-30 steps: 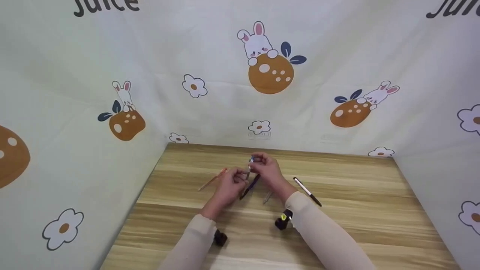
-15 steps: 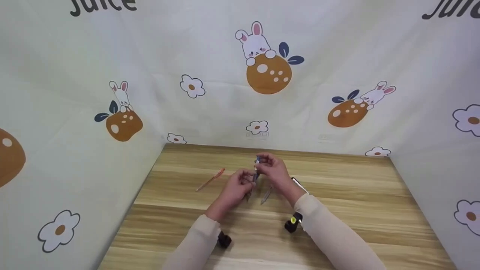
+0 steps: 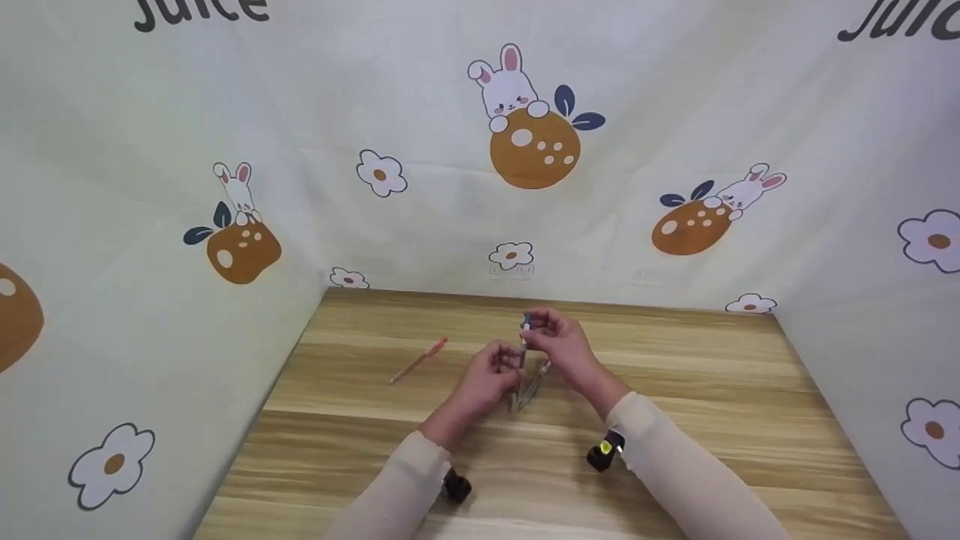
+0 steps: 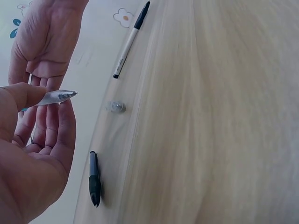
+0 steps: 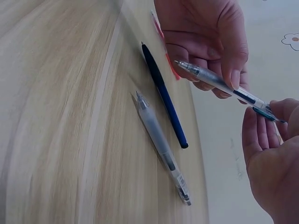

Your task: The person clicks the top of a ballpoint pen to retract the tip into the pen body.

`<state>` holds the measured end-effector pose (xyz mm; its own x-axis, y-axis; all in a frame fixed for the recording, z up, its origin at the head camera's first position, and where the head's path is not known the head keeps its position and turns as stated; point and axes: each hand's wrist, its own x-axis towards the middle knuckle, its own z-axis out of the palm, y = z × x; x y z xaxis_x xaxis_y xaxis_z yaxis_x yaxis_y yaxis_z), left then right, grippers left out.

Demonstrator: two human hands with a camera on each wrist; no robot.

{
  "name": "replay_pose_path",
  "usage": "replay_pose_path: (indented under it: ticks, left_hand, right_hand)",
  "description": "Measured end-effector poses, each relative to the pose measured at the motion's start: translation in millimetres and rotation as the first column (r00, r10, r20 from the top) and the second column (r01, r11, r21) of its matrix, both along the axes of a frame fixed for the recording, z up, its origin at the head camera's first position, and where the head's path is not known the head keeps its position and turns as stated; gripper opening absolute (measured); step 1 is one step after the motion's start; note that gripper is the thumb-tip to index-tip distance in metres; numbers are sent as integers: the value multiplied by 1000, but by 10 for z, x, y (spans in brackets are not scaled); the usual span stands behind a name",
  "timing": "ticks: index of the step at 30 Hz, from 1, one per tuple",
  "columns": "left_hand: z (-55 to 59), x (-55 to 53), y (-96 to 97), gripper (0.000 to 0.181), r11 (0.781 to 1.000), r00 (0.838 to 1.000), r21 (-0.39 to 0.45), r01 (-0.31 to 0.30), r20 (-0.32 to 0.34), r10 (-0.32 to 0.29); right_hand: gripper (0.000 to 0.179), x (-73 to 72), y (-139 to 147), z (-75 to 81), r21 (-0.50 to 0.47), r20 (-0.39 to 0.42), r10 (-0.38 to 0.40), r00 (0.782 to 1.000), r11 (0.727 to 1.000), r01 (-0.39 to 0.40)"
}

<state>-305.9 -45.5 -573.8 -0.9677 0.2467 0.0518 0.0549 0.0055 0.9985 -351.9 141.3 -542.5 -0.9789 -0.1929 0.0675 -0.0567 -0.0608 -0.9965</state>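
Orange pen [image 3: 418, 361] lay slanted on the table [image 3: 337, 450] at left; next, the left hand [image 3: 486, 377] pinched a clear pen [image 5: 208, 77] near its tip, above the table. Just past that rested a frosted pen [image 3: 535, 385]; rightmost, the right hand [image 3: 568, 349] gripped the clear pen's other, blue-clipped end.

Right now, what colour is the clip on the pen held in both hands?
The clip is teal, a blue-green, clearest in the right wrist view.
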Motion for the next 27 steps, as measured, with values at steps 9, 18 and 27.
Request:
replay_pose_path:
  ticks: [9, 18, 27]
  left_hand:
    - [-1, 43, 140, 28, 998, 999, 44, 37, 13, -38]
    - [44, 73, 271, 27, 997, 997, 56, 59, 42, -62]
    - [84, 118, 370, 29, 994, 993, 61, 90, 77, -94]
  right_hand:
    - [38, 77, 149, 43, -1, -35, 13, 999, 1000, -13]
    - [36, 131, 299, 78, 33, -42, 6, 999, 999, -5]
    - [36, 203, 436, 140, 69, -67, 12, 998, 998, -8]
